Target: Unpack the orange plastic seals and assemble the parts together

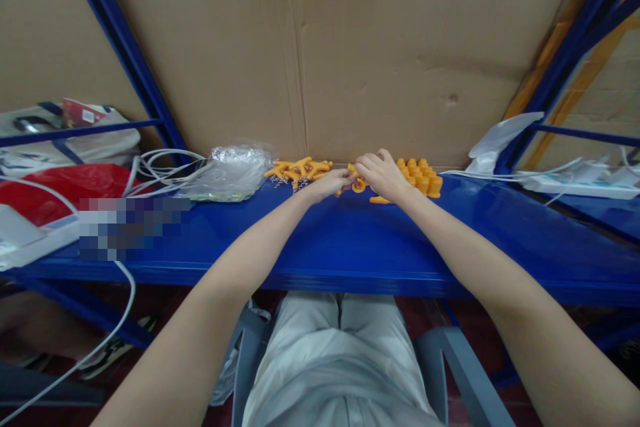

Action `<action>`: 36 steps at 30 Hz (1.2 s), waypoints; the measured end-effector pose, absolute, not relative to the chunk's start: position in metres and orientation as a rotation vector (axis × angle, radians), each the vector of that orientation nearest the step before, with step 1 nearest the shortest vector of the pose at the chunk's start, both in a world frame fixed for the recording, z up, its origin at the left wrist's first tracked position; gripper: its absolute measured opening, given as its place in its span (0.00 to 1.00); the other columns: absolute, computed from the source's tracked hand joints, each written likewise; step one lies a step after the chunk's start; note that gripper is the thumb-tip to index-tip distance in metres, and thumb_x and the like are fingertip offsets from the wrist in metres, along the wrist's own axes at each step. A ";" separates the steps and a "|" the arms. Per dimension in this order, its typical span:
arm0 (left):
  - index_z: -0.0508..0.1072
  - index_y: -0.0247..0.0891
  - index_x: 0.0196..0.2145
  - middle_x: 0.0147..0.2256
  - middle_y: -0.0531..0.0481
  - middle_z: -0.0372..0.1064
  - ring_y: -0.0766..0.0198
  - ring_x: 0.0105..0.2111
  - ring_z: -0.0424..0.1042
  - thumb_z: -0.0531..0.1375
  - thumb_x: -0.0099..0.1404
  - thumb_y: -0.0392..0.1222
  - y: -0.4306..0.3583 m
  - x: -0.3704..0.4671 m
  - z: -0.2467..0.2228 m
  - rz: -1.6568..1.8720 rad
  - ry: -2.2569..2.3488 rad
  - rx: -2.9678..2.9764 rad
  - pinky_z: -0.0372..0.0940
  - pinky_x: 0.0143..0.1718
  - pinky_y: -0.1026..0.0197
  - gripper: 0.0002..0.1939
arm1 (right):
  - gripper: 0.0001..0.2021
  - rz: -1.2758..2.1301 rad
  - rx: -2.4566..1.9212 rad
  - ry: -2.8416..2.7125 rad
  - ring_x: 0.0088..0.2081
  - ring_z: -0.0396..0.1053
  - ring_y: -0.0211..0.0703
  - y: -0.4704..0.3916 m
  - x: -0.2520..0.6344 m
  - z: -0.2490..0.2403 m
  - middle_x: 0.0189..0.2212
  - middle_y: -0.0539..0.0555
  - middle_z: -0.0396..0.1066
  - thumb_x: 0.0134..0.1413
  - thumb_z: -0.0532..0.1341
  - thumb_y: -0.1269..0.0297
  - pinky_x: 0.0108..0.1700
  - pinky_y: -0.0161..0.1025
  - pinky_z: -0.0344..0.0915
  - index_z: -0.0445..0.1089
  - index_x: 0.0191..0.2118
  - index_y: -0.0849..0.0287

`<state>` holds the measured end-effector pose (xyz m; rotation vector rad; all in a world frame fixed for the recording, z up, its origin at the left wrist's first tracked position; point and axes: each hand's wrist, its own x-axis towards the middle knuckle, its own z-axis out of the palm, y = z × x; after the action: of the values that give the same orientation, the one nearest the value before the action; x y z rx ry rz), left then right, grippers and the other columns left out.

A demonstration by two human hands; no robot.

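Note:
My left hand point(330, 185) is closed, its fingertips pinched at a small orange plastic piece point(359, 185) with a round end. Over the same spot, my right hand point(384, 175) curls its fingers down onto the piece from the right. The fingers hide part of it. Left of my hands lies a pile of branched orange plastic pieces point(300, 168) with small metal chains attached. Rows of upright orange plastic parts point(425, 180) stand close together just right of my right hand. A loose flat orange piece point(381, 200) rests on the blue table point(360, 240) below my right wrist.
A cardboard sheet point(360, 53) stands behind the table between blue metal posts. Clear plastic bags point(235, 170) and white cables point(165, 160) lie to the left, near a red bag point(95, 183). At the right is a white power strip point(575, 183). A person's leg shows at lower left.

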<state>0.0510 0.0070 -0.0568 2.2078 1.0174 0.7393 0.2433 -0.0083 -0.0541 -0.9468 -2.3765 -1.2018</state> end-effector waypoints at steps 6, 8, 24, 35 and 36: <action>0.73 0.35 0.43 0.43 0.41 0.77 0.55 0.44 0.76 0.52 0.73 0.41 0.003 0.052 -0.064 0.703 1.261 2.696 0.67 0.47 0.56 0.11 | 0.14 -1.067 -1.083 -2.460 0.45 0.68 0.53 -0.006 0.248 -0.060 0.43 0.64 0.76 0.67 0.52 0.70 0.53 0.48 0.51 0.69 0.52 0.65; 0.73 0.35 0.47 0.46 0.40 0.78 0.53 0.46 0.77 0.51 0.74 0.40 0.001 0.051 -0.065 0.655 1.348 2.834 0.67 0.49 0.55 0.13 | 0.16 -1.013 -1.095 -2.487 0.47 0.69 0.55 -0.006 0.250 -0.062 0.45 0.65 0.76 0.66 0.53 0.68 0.54 0.49 0.51 0.68 0.55 0.65; 0.75 0.35 0.45 0.42 0.42 0.78 0.56 0.42 0.77 0.52 0.72 0.40 0.006 0.052 -0.065 0.675 1.317 2.702 0.67 0.45 0.58 0.13 | 0.12 -0.922 -1.080 -2.486 0.48 0.67 0.54 -0.005 0.248 -0.061 0.42 0.63 0.77 0.64 0.53 0.72 0.56 0.52 0.51 0.73 0.46 0.62; 0.68 0.38 0.26 0.23 0.54 0.63 0.66 0.26 0.64 0.56 0.64 0.39 0.011 0.053 -0.062 0.746 1.076 2.170 0.60 0.29 0.63 0.09 | 0.14 -0.978 -1.046 -2.457 0.46 0.66 0.53 -0.007 0.246 -0.058 0.41 0.61 0.76 0.64 0.50 0.76 0.53 0.49 0.51 0.72 0.45 0.59; 0.68 0.38 0.26 0.23 0.54 0.63 0.66 0.26 0.64 0.56 0.64 0.39 0.010 0.053 -0.061 0.752 1.074 2.155 0.60 0.29 0.63 0.08 | 0.14 -0.992 -1.046 -2.448 0.46 0.66 0.53 -0.007 0.246 -0.058 0.40 0.61 0.76 0.64 0.50 0.76 0.53 0.49 0.51 0.71 0.44 0.59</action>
<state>0.0530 0.0101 -0.0614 2.1548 1.0742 0.7515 0.2461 -0.0073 -0.0576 -1.0460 -2.4478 -0.9921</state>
